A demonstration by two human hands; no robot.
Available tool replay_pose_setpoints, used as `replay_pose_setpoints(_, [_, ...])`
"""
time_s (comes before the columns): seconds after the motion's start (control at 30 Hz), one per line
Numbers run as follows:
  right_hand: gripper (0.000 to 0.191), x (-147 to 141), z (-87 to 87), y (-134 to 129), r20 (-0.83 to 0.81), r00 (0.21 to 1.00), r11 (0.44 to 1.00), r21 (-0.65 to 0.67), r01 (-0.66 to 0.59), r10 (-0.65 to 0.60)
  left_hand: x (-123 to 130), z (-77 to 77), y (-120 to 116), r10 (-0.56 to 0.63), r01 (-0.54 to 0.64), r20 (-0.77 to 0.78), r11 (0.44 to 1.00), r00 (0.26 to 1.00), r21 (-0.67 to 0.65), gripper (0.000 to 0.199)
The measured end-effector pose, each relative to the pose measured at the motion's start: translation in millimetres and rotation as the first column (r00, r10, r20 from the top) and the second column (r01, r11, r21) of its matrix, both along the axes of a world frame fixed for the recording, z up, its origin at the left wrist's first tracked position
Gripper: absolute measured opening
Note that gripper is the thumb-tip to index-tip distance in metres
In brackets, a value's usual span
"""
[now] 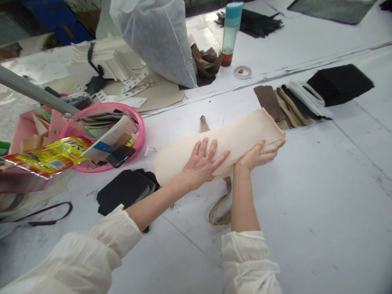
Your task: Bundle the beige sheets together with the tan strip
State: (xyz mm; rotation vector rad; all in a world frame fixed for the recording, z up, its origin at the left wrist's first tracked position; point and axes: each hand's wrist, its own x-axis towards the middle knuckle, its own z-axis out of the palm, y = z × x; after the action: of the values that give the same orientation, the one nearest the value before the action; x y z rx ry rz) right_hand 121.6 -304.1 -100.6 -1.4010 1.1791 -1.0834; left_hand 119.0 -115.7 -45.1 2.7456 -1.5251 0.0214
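Note:
A long cream folded bundle (241,132), seemingly cloth or thin sheets, lies slanted across the middle of the white table. My left hand (203,161) rests flat on top of it with the fingers spread. At its right end my right hand (257,155) grips the lower edge, thumb on top and fingers reaching round the layers. A tan strap (222,204) comes out from beneath the bundle toward me, and a short tan end (203,123) shows beyond its far side. Whatever joins these two pieces is hidden under the bundle.
A pink basket (141,132) of odds and ends stands left, beside black pieces (125,190). Brown, tan and white folded pieces (269,102) and a black stack (339,85) lie right. Behind are a white bag (156,36), a bottle (231,34) and a tape roll (243,72).

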Motion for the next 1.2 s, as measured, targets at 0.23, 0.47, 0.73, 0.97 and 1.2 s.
replay_pose_setpoints(0.23, [0.036,-98,5.6,22,-0.117,0.917,0.92,-0.044,-0.389,0.382,-5,0.9,0,0.0,0.0,0.006,1.0,1.0,-0.005,0.098])
replay_pose_setpoints(0.47, [0.023,-175,4.8,35,-0.573,0.328,0.38,-0.031,-0.925,0.751,-3,4.8,4,-0.057,0.057,0.022,0.998,0.998,-0.019,0.103])
replay_pose_setpoints(0.73, [0.037,-90,79.9,1,0.184,0.636,0.609,0.187,-0.771,0.749,-1,4.6,4,-0.097,0.098,0.039,0.995,0.995,-0.027,0.096])
replay_pose_setpoints(0.97, [0.059,-7,81.0,15,0.323,0.635,0.573,0.273,-0.772,0.702,-3,8.8,4,-0.108,0.099,-0.075,0.988,0.991,-0.119,0.106])
replay_pose_setpoints(1.2, [0.063,-7,70.1,17,0.309,0.676,0.62,0.27,-0.736,0.669,93,37.6,-7,0.421,-0.614,-0.605,0.775,0.676,-0.147,0.039])
